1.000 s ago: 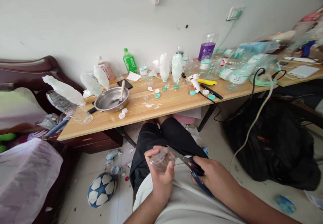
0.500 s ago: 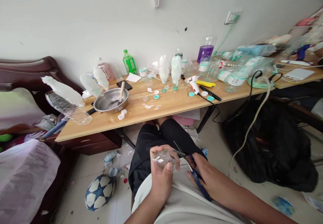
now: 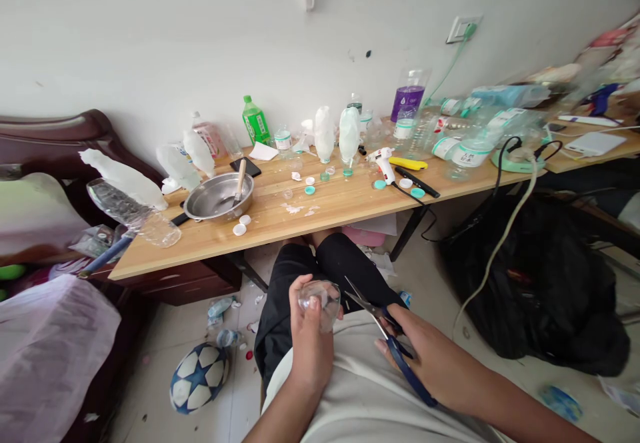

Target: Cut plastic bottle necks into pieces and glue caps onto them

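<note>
Clear plastic makes up the rounded piece (image 3: 326, 296) my left hand (image 3: 313, 340) curls around above my black shorts (image 3: 279, 303), presumably to steady it, while my right hand (image 3: 435, 356) grips the scissors (image 3: 395, 348) by their handles, blades parted just beside it.

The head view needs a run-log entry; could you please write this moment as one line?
left hand: holds clear plastic piece | right hand: holds scissors, blades open beside piece | metal bowl: on table
</note>
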`<state>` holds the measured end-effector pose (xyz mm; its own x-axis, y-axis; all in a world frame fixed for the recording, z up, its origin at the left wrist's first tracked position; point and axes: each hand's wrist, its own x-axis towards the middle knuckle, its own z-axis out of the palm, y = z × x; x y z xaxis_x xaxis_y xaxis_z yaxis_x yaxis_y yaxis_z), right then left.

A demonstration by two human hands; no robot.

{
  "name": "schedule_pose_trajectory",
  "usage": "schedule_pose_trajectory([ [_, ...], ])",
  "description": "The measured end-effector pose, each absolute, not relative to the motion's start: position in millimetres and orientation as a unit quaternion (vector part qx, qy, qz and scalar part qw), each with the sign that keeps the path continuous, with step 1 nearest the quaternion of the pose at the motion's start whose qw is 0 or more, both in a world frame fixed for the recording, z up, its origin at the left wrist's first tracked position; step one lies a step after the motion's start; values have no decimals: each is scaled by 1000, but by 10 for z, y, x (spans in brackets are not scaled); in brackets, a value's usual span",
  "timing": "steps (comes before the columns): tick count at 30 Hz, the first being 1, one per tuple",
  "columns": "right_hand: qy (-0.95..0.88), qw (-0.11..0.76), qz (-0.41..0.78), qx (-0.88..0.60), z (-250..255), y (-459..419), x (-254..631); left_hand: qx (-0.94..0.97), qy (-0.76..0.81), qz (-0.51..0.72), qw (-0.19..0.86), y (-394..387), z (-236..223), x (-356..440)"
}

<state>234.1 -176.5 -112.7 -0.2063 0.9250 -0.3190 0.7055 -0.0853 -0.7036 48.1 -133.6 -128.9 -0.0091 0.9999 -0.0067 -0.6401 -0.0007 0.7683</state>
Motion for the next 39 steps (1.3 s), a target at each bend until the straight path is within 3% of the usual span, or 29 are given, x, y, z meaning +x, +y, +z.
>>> schedule_pose_trajectory([
  [10, -674, 143, 375, -621, -1073, -1715, 2256, 339, 297, 607, 655, -1348, -1367, 469],
  [28, -687, 49, 288, -665, -1058, -1654, 2240, 424, 414, 541, 597, -1348, -1379, 381],
  [34, -702, 19, 238, -671, -1232, -1640, 2236, 447, 376, 520, 623, -1389, -1346, 417],
  [39, -690, 130, 282, -653, -1289, -1596, 2375, 402, 316, 549, 661, -1368, -1398, 419],
])
